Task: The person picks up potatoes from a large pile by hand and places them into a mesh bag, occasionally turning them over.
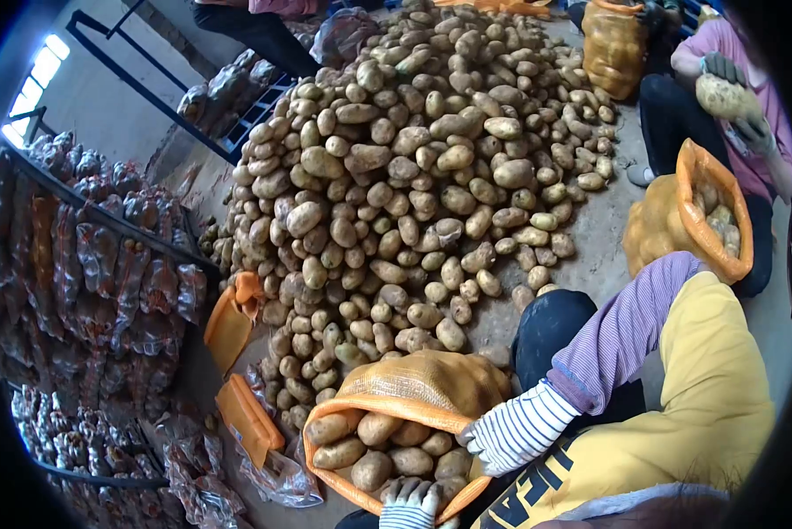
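Observation:
An orange mesh sack [422, 375] lies with its open mouth facing me, filled with potatoes [371, 471]. My right hand [517, 432], in a blue-and-white striped glove, has its fingers closed on the sack's orange rim at the right side of the mouth. Low in the view, my left hand [411, 504], in a similar glove with grey fingers, is bent over the lower rim beside the potatoes; its palm is hidden. Directly beyond the sack rises a large heap of loose potatoes [396, 194].
Folded orange sacks [248, 419] and clear plastic lie left of my sack. Bagged goods [96, 282] are stacked behind rails at left. A co-worker [748, 115] at upper right holds a large potato beside another open sack [660, 225]. A filled sack [612, 53] stands farther back.

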Action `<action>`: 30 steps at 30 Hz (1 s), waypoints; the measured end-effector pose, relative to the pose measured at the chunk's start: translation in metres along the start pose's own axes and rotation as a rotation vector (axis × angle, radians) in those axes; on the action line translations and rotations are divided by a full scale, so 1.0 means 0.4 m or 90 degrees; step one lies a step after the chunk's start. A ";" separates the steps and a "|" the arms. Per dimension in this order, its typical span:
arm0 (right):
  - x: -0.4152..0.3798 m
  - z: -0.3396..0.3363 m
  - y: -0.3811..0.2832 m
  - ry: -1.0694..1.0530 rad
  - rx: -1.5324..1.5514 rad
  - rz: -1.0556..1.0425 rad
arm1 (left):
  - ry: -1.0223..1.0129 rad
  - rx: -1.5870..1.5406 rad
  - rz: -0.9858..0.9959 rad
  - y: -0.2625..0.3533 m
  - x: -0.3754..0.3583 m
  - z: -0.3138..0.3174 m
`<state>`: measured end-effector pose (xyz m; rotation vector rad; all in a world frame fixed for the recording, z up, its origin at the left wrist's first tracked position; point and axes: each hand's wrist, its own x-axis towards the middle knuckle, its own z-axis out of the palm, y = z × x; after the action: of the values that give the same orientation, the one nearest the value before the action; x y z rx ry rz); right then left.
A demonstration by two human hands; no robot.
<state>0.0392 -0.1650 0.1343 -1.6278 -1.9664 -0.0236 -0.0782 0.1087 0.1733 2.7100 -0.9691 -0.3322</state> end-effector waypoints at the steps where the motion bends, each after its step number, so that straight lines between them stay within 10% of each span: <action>1: 0.001 -0.014 0.017 -0.026 0.005 -0.001 | -0.012 0.012 -0.023 0.012 0.014 -0.012; 4: -0.010 -0.089 0.119 0.105 0.091 -0.032 | -0.016 0.044 -0.059 0.038 0.025 -0.038; 7: -0.124 -0.240 0.251 0.224 0.253 0.298 | -0.028 0.049 -0.084 -0.001 0.036 -0.010; 10: -0.536 -0.177 0.580 0.235 -0.262 0.784 | -0.038 0.036 -0.111 -0.010 0.091 -0.058; 13: -0.805 -0.151 0.725 0.081 -0.358 1.281 | -0.054 0.022 -0.140 -0.015 0.119 -0.078; 18: -0.842 -0.227 0.814 -0.082 -0.411 1.280 | -0.081 -0.010 -0.179 -0.019 0.158 -0.092; 25: -0.541 -0.229 0.639 0.670 0.613 0.696 | -0.061 -0.086 -0.186 -0.018 0.108 -0.095; 30: -0.069 -0.246 0.331 0.441 0.838 0.495 | 0.029 -0.427 -0.335 -0.007 0.027 -0.063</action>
<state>0.2025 -0.1921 0.1587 -1.0578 -0.4279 0.7286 -0.0610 0.1076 0.1950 2.2675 -0.0647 -0.5643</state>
